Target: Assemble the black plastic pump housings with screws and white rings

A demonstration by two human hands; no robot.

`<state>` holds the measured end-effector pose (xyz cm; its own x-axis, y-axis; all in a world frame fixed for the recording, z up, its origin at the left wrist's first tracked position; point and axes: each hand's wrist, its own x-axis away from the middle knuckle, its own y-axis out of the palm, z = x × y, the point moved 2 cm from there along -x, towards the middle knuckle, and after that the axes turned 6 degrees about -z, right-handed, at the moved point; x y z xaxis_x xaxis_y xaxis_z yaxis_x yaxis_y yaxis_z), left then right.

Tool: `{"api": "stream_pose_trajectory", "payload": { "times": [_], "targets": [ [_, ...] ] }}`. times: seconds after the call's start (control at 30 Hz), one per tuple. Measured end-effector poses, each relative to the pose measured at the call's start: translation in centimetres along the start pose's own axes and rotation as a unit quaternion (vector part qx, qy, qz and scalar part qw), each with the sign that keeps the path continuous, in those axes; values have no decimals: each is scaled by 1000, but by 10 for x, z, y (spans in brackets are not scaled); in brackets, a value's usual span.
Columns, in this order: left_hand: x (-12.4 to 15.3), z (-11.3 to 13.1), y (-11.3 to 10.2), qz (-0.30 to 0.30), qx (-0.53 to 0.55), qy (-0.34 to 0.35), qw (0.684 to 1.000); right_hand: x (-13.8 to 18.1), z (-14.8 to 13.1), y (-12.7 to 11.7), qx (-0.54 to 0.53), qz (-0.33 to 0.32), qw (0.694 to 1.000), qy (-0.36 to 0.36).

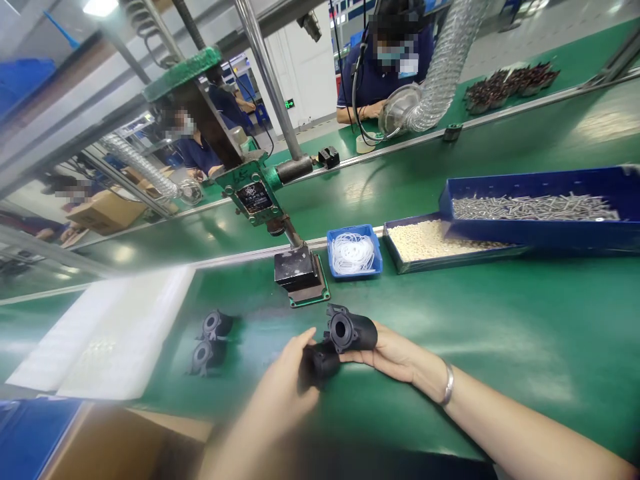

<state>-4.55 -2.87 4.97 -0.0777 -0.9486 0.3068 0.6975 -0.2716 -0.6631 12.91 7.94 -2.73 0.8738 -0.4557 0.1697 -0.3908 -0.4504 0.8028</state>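
My right hand (395, 353) grips a black plastic housing (351, 330) with a round opening, held just above the green bench. My left hand (287, 387) is closed round a smaller black plastic part (321, 361) that touches the housing's lower left. Two more black housings (216, 325) (205, 355) lie on the bench to the left of my hands. A silver bracelet is on my right wrist.
A small press (299, 268) stands just behind my hands. Right of it sit a small blue bin of white rings (354, 253), a blue tray of white pieces (430, 241) and a blue tray of metal pins (535, 208). White foam sheets (105, 330) lie left. Other people work beyond.
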Motion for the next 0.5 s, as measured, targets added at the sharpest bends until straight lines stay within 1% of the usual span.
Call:
{"api": "stream_pose_trajectory", "payload": {
  "times": [0.1, 0.17, 0.23, 0.27, 0.37, 0.43, 0.5],
  "targets": [
    [6, -17, -20, -20, -84, -18, 996, -2, 0, -3, -23, 13, 1000, -8],
    [6, -25, -27, -35, -132, -39, 990, -2, 0, -5, -23, 7, 1000, 2],
    [4, -25, -29, -42, -161, -51, 985, -3, 1, -6, -20, -9, 1000, 19],
    [2, -22, -29, -37, -168, -48, 984, -3, 2, -7, -20, -17, 999, 24],
    [-7, 1, -25, 8, -153, 5, 988, -3, 5, -11, -24, -36, 999, 29],
    [-16, 18, -17, 37, -117, 65, 990, -2, 7, -13, -21, -51, 998, 34],
    [-26, 31, -5, 39, -83, 132, 987, -1, 8, -13, -19, -69, 997, 39]
  ]
}}
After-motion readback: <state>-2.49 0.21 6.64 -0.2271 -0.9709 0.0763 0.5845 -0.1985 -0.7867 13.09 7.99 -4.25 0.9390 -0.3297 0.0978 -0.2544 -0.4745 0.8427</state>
